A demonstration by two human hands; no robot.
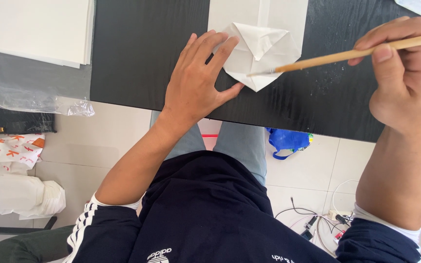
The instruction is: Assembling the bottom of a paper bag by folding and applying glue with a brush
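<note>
A black wood-grain table (pixel 137 53) runs across the top of my view, with pale floor tiles (pixel 123 131) below its near edge and my knees in grey trousers under it. My left hand (pixel 198 83) lies flat and open on the tabletop, fingers spread, the fingertips (pixel 220 41) and thumb pressing on the left edge of a folded white paper piece (pixel 261 53) — it sits just past my fingers, between my 2 hands. That folded piece rests on the near end of a flat white sheet (pixel 288 14) which runs away from me to the top of the view.

My right hand (pixel 405 73) is closed around a thin wooden brush (pixel 347 54), pinched between thumb and fingers near its far end. The handle slants down to the left from that hand, and its pale tip touches the lower right part of the folded paper, well apart from my right hand and near my left thumb.

Beyond my left hand, further left, a stack of white paper (pixel 35 29) lies partly over clear plastic wrap (pixel 30 95). On the floor under my left elbow are crumpled white bags with orange marks (pixel 10 151). Below my right hand, a blue bag (pixel 288 140) lies on the tiles, and some cables (pixel 317 219) trail near my right sleeve.
</note>
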